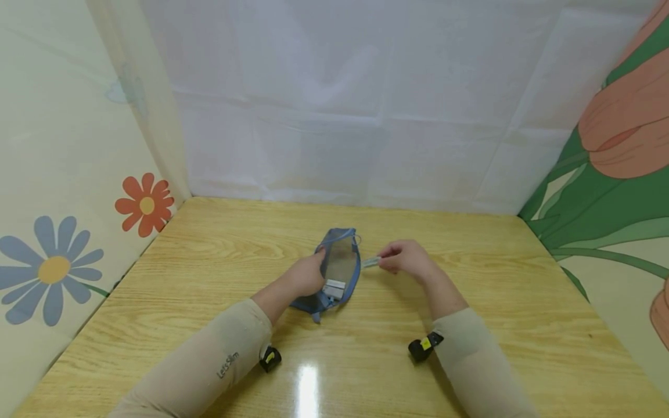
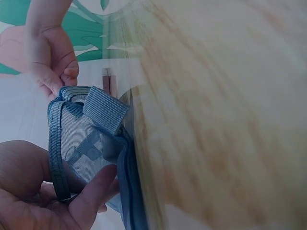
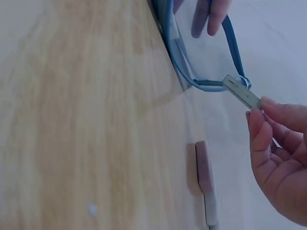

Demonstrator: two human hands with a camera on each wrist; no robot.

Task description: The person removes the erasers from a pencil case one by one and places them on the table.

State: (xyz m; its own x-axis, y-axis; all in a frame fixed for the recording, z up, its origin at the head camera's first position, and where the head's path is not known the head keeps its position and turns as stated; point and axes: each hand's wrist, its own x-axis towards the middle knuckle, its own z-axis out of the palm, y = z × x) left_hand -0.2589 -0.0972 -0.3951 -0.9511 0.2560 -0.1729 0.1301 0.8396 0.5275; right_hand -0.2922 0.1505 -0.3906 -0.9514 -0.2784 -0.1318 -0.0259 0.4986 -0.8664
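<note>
A blue zip pouch with see-through mesh (image 1: pixel 341 261) stands on the wooden table with its mouth spread. My left hand (image 1: pixel 307 274) grips its left edge, thumb and fingers around the rim. Small white and grey blocks (image 1: pixel 333 289) lie inside at the near end. Just right of the mouth, my right hand (image 1: pixel 410 258) pinches a small flat pale bar (image 3: pixel 242 92) between thumb and fingertips. The bar's tip points toward the pouch and overlaps its rim in the right wrist view. A blue fabric tab (image 2: pixel 106 111) hangs at the pouch's end.
A pink block (image 3: pixel 205 167) with a white one (image 3: pixel 211 209) beside it rests on the table beyond the right hand; the head view does not show them. White cloth (image 1: pixel 355 116) hangs behind the table (image 1: pixel 235 244), with flower-patterned panels on both sides.
</note>
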